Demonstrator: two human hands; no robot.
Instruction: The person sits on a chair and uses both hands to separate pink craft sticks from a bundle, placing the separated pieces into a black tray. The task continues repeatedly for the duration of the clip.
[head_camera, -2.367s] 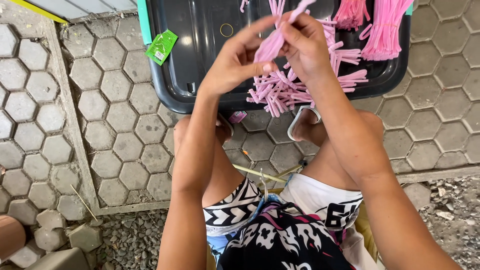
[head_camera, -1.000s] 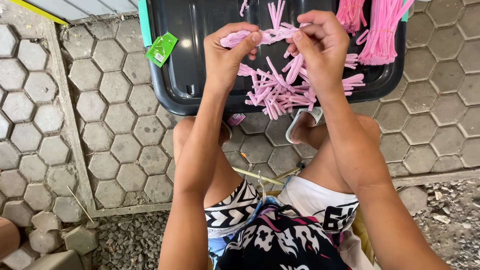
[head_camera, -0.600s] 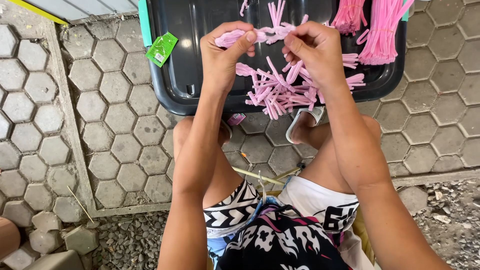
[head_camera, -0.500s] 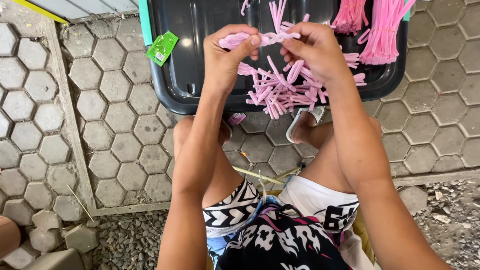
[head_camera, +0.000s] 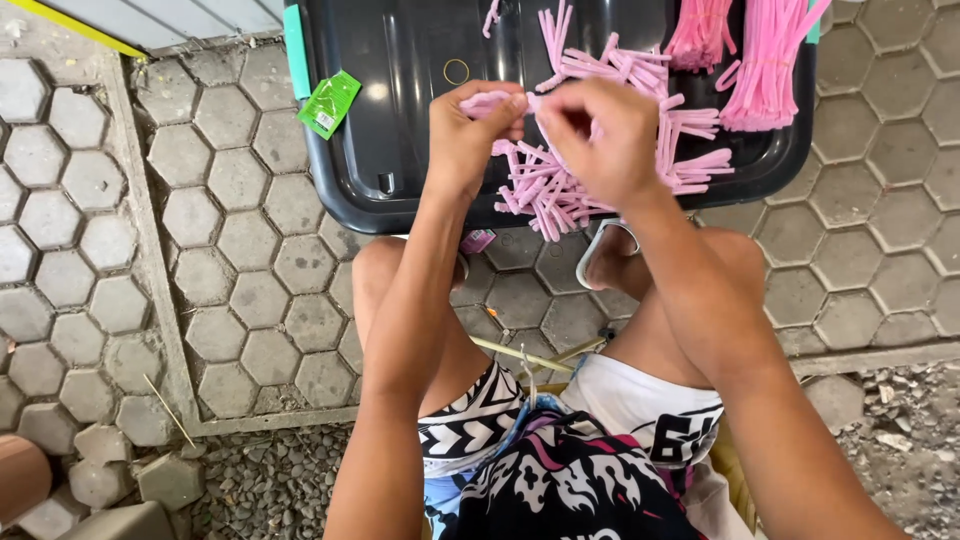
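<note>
Over a black plastic tray (head_camera: 400, 120) my left hand (head_camera: 470, 135) and my right hand (head_camera: 600, 135) meet, both pinching one short pink stick (head_camera: 495, 100) between the fingertips. Below the hands a loose heap of cut pink sticks (head_camera: 560, 185) lies on the tray. Two bundles of longer pink sticks (head_camera: 750, 60) rest at the tray's far right.
A small rubber band (head_camera: 456, 71) lies on the tray, and a green sachet (head_camera: 328, 103) hangs over its left rim. Grey hexagonal paving (head_camera: 150, 250) surrounds my bent knees. Thin bamboo sticks (head_camera: 520, 352) lie between my legs. Gravel (head_camera: 900, 430) lies at the lower right.
My hands came down from a raised position, bringing the pink piece lower over the tray; in the last half second they have drawn closer together.
</note>
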